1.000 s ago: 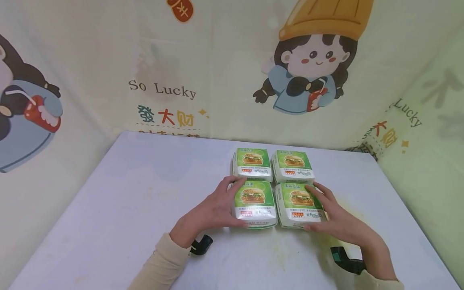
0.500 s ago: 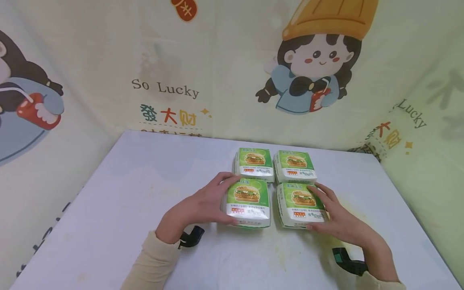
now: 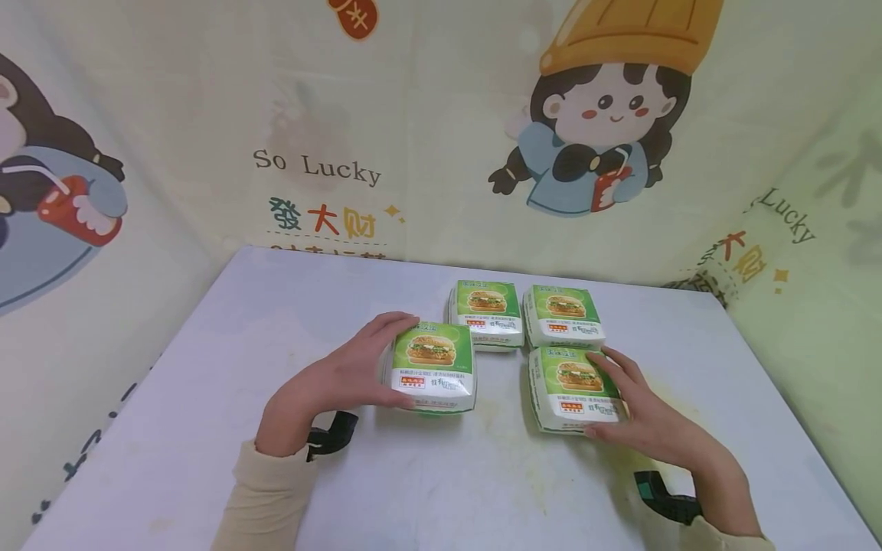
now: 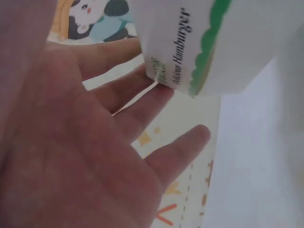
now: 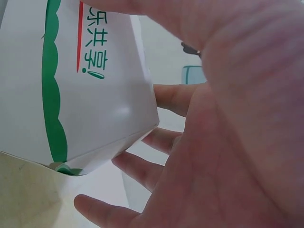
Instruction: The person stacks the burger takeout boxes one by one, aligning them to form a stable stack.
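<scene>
My left hand (image 3: 344, 371) grips a green and white hamburger box (image 3: 432, 367) by its front and back edges, thumb at the front. In the left wrist view this box (image 4: 190, 47) shows its lettered side, and the little finger stands apart from it. At the right, my right hand (image 3: 648, 409) holds another hamburger box (image 3: 575, 389) between thumb and fingers. The right wrist view shows that box's white side (image 5: 109, 95) with a green scalloped band. Behind them sit two more such boxes, a left one (image 3: 486, 310) and a right one (image 3: 563, 314), side by side.
All this is on a white table (image 3: 482, 490) whose far edge meets a printed cloth backdrop (image 3: 441, 153). The cloth also rises along both sides. Black wrist straps (image 3: 332, 433) are worn near both hands.
My left hand has drawn its hamburger box leftward and slightly up in the view, away from the other boxes. My right hand stays on its box, almost unmoved.
</scene>
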`<state>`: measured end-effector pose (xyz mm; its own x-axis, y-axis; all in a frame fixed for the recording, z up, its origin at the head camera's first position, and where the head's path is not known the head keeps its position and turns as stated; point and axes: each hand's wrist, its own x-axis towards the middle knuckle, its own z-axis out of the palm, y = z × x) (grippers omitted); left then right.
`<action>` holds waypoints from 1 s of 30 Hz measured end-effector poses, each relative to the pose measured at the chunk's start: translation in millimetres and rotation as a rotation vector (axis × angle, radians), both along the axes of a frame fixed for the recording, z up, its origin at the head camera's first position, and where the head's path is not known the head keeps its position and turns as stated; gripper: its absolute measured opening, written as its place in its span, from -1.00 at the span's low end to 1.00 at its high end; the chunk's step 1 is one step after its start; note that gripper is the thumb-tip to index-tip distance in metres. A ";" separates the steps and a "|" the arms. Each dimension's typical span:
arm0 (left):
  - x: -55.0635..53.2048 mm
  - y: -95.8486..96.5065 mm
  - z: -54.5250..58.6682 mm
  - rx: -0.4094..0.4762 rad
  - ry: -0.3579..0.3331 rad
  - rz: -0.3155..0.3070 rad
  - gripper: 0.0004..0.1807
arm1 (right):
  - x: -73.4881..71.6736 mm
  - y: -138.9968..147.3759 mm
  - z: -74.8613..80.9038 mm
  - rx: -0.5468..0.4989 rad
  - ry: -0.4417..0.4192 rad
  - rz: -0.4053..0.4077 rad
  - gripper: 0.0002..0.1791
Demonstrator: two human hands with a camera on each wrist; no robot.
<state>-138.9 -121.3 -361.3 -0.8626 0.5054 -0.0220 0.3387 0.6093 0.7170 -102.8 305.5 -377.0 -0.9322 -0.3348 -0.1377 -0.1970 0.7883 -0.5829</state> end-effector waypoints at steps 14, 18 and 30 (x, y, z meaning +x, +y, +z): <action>-2.5 -12.8 -9.4 -0.079 -0.105 0.019 0.18 | -1.4 -1.8 -2.1 -0.015 -0.003 -0.005 0.13; -2.4 -11.8 -11.4 -0.108 -0.142 0.023 0.21 | -2.2 -1.6 -2.1 -0.025 -0.012 -0.015 0.14; -5.4 -15.4 -14.5 -0.066 -0.180 0.027 0.25 | -2.7 -1.9 -3.3 -0.020 0.009 -0.022 0.11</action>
<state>-144.3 -136.7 -375.8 -0.8551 0.4744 -0.2093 0.1917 0.6643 0.7225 -105.5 303.6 -380.2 -0.9406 -0.3164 -0.1230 -0.1846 0.7809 -0.5968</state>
